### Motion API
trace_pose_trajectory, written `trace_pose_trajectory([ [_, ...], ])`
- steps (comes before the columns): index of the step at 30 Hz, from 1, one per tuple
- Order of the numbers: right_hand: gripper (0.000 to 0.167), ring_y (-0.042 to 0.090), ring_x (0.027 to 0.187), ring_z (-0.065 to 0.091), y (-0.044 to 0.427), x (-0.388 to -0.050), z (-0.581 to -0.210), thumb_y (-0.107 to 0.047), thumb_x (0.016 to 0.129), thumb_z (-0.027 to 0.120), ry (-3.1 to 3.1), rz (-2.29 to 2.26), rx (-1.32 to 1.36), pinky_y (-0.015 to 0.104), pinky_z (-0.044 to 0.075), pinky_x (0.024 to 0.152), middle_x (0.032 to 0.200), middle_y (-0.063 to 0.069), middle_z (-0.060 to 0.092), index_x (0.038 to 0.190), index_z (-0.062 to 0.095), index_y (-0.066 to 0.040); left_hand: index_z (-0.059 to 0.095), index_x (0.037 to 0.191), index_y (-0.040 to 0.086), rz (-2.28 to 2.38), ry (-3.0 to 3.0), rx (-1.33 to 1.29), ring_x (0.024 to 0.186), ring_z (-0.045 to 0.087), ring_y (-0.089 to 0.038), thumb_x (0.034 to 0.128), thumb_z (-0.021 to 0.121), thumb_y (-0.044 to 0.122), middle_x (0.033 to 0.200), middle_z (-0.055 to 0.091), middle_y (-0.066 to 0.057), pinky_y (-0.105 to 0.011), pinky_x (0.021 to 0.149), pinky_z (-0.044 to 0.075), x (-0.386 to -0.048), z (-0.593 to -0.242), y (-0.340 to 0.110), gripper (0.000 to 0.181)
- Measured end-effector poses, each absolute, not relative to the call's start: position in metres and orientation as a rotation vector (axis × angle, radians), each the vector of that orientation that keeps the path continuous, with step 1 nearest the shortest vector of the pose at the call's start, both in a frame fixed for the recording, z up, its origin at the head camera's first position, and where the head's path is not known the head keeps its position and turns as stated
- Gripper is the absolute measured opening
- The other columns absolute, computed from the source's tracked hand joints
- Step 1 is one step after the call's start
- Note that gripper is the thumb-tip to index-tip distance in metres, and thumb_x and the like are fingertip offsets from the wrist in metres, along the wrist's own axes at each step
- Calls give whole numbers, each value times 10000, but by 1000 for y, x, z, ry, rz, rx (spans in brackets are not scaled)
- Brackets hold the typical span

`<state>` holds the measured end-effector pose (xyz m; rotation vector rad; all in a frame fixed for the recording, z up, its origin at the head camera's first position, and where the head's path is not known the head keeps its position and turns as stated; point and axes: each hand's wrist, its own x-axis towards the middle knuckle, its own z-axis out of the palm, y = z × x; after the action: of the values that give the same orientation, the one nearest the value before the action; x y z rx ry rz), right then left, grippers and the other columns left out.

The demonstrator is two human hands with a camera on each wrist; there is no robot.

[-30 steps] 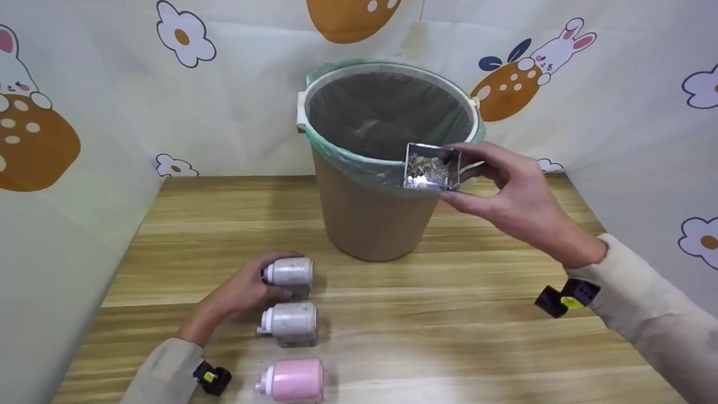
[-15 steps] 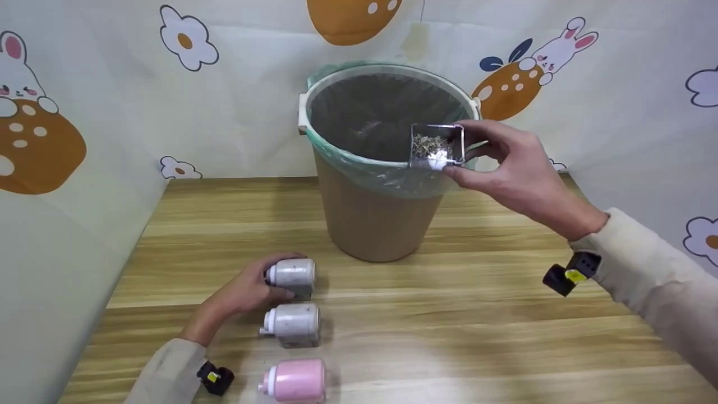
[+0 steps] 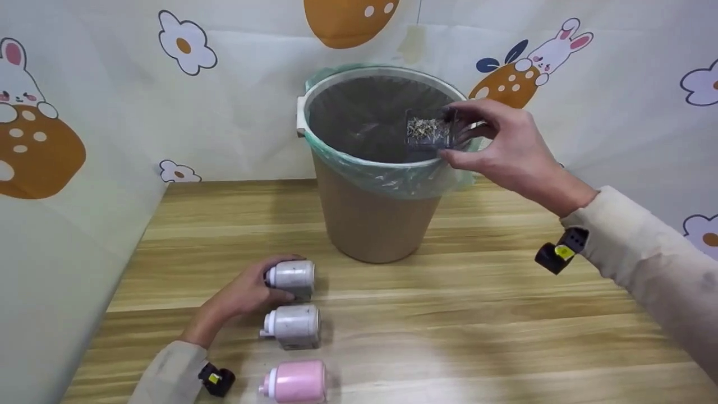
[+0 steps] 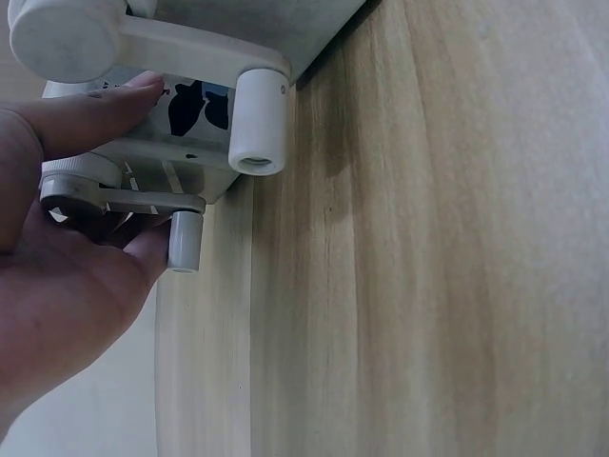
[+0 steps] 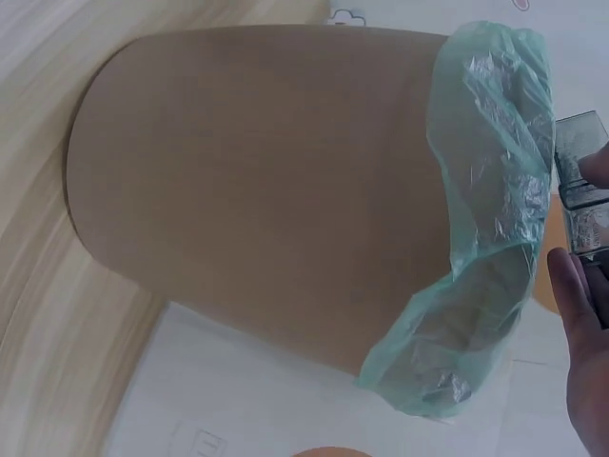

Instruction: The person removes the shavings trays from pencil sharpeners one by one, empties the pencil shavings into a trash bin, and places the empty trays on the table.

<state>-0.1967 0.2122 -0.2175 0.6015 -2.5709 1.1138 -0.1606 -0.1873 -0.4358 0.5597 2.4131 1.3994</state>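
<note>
My right hand [image 3: 505, 148] pinches a small clear plastic shavings drawer [image 3: 429, 132] between thumb and fingers. Dry-looking pencil shavings [image 3: 422, 128] lie inside it. The drawer is over the near right rim of a brown bin [image 3: 376, 219]; in the right wrist view the clear drawer [image 5: 582, 157] shows beside the bin's green bag. My left hand [image 3: 244, 289] grips the farthest of three crank pencil sharpeners, a grey-white one [image 3: 294, 274], at its crank end. Another grey-white sharpener [image 3: 294, 325] stands just nearer, its crank arm [image 4: 195, 48] large in the left wrist view.
A pink sharpener [image 3: 297, 381] stands at the near end of the row. A green plastic bag [image 3: 387, 177] lines the bin and folds over its rim. The wooden table [image 3: 477, 314] meets a patterned cloth wall [image 3: 247, 112] behind the bin.
My right hand has raised the drawer and moved it farther forward, from in front of the bin's rim to over its opening. The left hand has stayed on the far sharpener.
</note>
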Motion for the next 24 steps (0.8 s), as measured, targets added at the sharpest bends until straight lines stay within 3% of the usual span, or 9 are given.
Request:
trace_pose_trajectory([
  [7,555,52,1004,584,213,-204,-214,-68,803,814,-2530,995,659,107,505,912,1173,41,634,1329,639,-94,529,1411,101,1399,2405,590,1068,614,-267,771,804,85,1212,654,-171,-459,972,489,-162,-436,-187,697],
  [21,555,174,1110,639,210,-214,-208,-6,811,791,-2510,785,678,91,498,821,1281,74,597,1339,643,-96,542,1400,101,1391,2410,589,1038,610,-257,770,807,80,1203,650,-180,-419,936,484,-163,-437,-187,684],
  [24,538,184,1134,598,208,-215,-208,4,816,782,-2503,735,694,172,524,866,1295,95,564,1327,655,-107,535,1408,107,1384,2406,582,1057,612,-270,778,804,85,1222,645,-177,-426,944,485,-162,-435,-188,686],
])
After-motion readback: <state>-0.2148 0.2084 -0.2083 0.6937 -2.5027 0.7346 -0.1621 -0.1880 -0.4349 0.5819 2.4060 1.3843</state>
